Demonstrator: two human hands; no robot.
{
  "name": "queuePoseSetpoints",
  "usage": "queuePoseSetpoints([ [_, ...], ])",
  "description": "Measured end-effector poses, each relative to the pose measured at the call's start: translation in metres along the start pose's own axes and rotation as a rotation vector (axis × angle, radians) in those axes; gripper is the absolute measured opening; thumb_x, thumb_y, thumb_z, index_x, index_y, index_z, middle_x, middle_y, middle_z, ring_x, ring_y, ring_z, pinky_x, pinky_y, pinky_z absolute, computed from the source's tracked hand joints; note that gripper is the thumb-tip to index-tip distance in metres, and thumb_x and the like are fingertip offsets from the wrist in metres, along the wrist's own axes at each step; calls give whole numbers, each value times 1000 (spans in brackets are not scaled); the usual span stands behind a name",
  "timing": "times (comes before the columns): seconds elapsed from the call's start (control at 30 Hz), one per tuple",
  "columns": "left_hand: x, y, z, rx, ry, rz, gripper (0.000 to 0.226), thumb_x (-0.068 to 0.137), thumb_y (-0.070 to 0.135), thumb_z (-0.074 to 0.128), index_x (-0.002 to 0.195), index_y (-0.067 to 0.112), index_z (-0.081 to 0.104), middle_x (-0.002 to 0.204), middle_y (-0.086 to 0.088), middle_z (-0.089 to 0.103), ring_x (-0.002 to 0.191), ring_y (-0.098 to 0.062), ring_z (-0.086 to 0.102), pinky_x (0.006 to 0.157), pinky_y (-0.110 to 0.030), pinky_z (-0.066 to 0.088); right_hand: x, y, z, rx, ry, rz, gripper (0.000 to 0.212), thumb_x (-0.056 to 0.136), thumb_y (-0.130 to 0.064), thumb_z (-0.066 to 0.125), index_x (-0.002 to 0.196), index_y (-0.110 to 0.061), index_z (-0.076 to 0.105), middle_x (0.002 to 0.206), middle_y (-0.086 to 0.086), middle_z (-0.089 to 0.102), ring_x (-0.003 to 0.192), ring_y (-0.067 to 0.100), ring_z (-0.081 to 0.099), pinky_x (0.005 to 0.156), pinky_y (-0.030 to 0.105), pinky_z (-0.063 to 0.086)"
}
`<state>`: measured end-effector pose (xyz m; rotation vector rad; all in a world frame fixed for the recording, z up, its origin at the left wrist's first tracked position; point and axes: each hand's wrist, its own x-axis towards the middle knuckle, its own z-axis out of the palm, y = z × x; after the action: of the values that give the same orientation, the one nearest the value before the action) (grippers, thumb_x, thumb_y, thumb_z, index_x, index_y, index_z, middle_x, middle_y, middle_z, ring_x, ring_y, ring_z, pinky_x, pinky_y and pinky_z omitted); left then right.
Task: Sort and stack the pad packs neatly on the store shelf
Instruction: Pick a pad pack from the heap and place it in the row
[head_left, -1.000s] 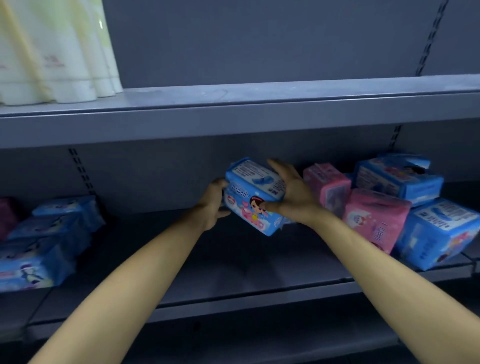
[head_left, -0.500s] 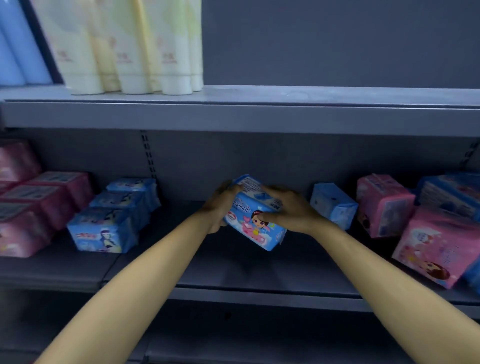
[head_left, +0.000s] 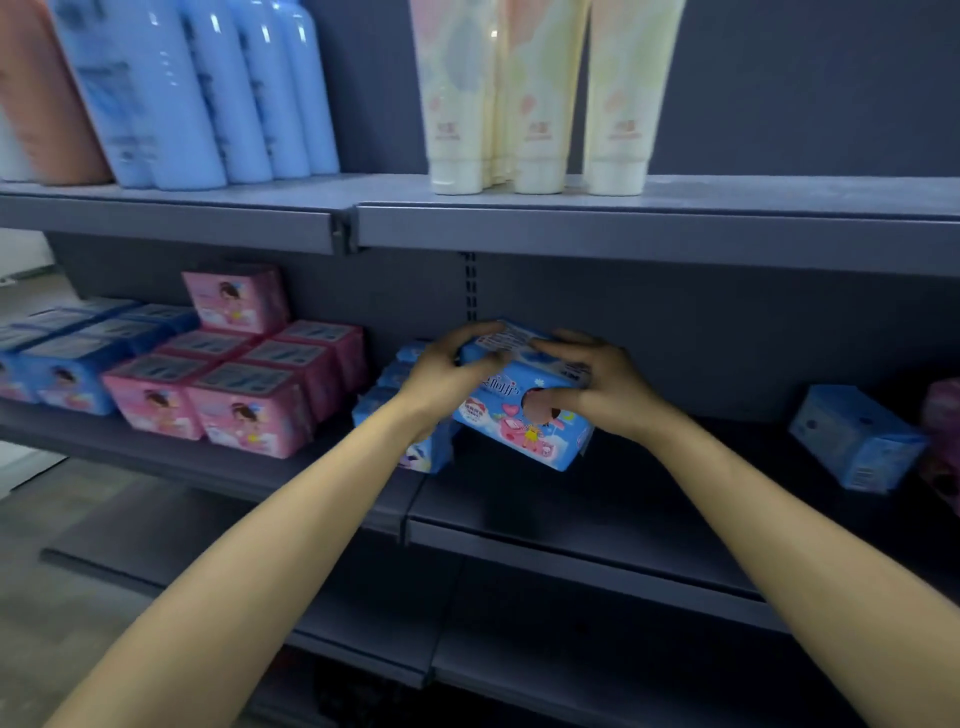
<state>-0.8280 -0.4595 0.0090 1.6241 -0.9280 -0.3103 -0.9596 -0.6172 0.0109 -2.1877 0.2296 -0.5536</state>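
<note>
While both hands (head_left: 447, 375) (head_left: 605, 387) grip one blue pack (head_left: 522, 415), five pink packs (head_left: 244, 410) sit left.

A shop: grey metal shelving (head_left: 649, 236) stocked with rows of bottles (head_left: 171, 98) (and pad packs (head_left: 249, 410))

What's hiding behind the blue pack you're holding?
Behind the held blue pack and the left hand, a row of blue packs peeks out. How many are there is covered.
</note>
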Motion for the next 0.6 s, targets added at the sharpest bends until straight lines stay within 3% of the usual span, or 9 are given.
queuePoseSetpoints([
  [0.1, -18, -9, -41, 115, -4, 37, 51, 62, 48, 79, 109, 52, 60, 118, 16, 65, 108, -6, 63, 95, -37, 52, 10, -23, 29, -60, -50, -56, 65, 71, -21, 81, 131, -29, 56, 121, -34, 39, 103, -14, 46, 80, -5, 35],
  [0.2, -37, -17, -82, 211, 73, 62, 51, 58, 53, 80, 104, 57, 59, 109, 21, 67, 101, 0, 64, 91, -34, 54, 20, -45, 63, -110, -128, -134, 59, 75, -25, 77, 131, -29, 57, 144, -15, 41, 129, -2, 39, 106, 15, 33],
  [0.33, -63, -27, -140, 300, 194, 65, 49, 58, 53, 78, 104, 50, 62, 94, 17, 71, 85, -1, 68, 79, -33, 58, 34, -76, 116, -160, -162, -274, 46, 82, -23, 68, 128, -23, 61, 142, -6, 48, 131, -1, 37, 106, 17, 30],
  [0.47, -90, -39, -200, 338, 300, 50, 54, 66, 42, 82, 116, 34, 65, 101, 13, 70, 86, -3, 69, 78, -33, 59, 49, -110, 170, -178, -182, -426, 39, 88, -21, 65, 127, -19, 60, 137, -5, 53, 126, 3, 45, 103, 13, 31],
  [0.6, -114, -53, -249, 322, 395, 21, 56, 68, 38, 84, 120, 30, 64, 106, 11, 69, 88, -5, 69, 78, -36, 59, 64, -136, 221, -159, -203, -511, 38, 90, -21, 65, 127, -17, 60, 136, -5, 54, 130, 13, 45, 110, 28, 34],
])
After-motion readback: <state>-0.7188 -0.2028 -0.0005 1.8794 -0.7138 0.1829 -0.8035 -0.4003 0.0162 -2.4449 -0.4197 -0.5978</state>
